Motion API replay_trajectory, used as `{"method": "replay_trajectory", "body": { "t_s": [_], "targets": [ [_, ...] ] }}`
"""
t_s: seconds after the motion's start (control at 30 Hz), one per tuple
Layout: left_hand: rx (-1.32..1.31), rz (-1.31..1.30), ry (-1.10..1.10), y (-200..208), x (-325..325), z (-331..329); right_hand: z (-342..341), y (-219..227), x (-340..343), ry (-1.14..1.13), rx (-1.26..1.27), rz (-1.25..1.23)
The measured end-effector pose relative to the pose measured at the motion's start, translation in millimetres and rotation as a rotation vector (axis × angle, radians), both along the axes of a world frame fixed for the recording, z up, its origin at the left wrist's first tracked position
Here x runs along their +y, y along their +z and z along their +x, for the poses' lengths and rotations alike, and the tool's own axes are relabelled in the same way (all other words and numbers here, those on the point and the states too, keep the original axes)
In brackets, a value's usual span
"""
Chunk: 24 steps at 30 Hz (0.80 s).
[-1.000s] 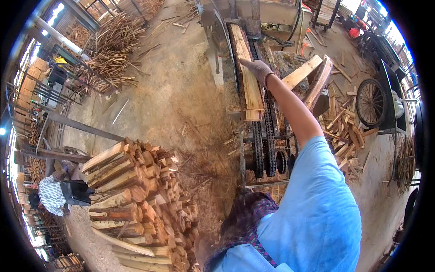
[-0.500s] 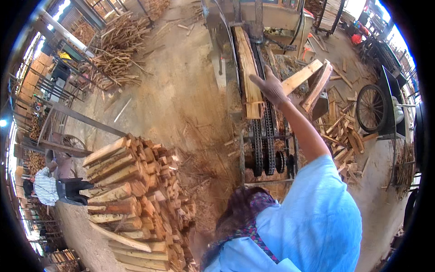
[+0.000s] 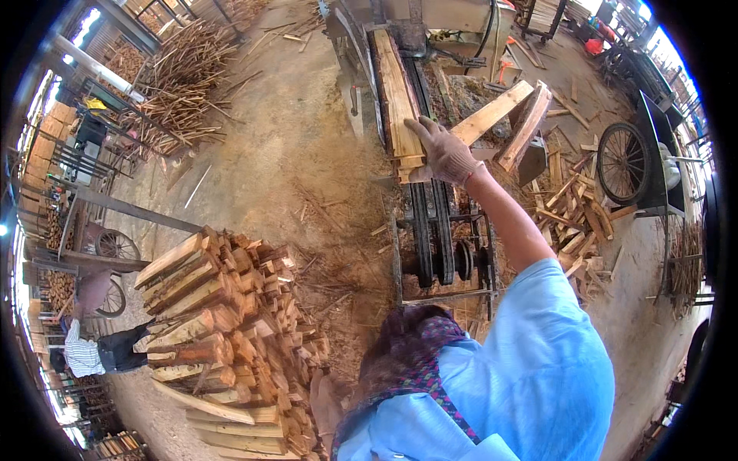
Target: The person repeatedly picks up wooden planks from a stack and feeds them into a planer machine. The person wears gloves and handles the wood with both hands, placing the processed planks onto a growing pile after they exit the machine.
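The plank (image 3: 396, 96) lies lengthwise on the machine, just left of the chains (image 3: 419, 238); it is pale yellow, with a darker brown right edge and a layered near end. The gloved right hand (image 3: 448, 152) touches that end, fingers bent and parted from the thumb; whether they grip, I cannot tell. Right of it, two split pieces (image 3: 492, 114) lean apart. Lower left is a stack of split wood (image 3: 246, 307), with the blurred left hand (image 3: 327, 403) beside it, its fingers unclear. Farther right lie offcuts (image 3: 580, 219).
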<state>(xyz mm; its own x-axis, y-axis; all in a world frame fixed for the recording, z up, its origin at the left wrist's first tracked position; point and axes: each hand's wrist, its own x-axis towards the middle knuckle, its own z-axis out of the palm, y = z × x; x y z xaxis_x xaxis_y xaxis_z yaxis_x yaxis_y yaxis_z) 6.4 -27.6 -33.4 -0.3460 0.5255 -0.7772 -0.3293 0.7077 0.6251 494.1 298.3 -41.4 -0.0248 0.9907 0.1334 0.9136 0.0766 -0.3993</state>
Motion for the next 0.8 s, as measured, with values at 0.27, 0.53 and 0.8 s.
{"method": "replay_trajectory", "body": {
  "t_s": [0.27,0.53,0.8],
  "targets": [
    [0.016,0.159,-0.147,-31.1,-23.2,-20.5,-27.7,-6.9,7.7,0.069,0.003,0.23],
    [0.047,0.135,-0.262,-42.5,-41.8,-27.7,-31.6,-37.5,26.7,-0.011,0.075,-0.046],
    [0.192,0.29,0.051,-44.2,-114.1,-61.0,-107.2,-10.0,-70.5,0.056,0.211,0.382]
  ]
}}
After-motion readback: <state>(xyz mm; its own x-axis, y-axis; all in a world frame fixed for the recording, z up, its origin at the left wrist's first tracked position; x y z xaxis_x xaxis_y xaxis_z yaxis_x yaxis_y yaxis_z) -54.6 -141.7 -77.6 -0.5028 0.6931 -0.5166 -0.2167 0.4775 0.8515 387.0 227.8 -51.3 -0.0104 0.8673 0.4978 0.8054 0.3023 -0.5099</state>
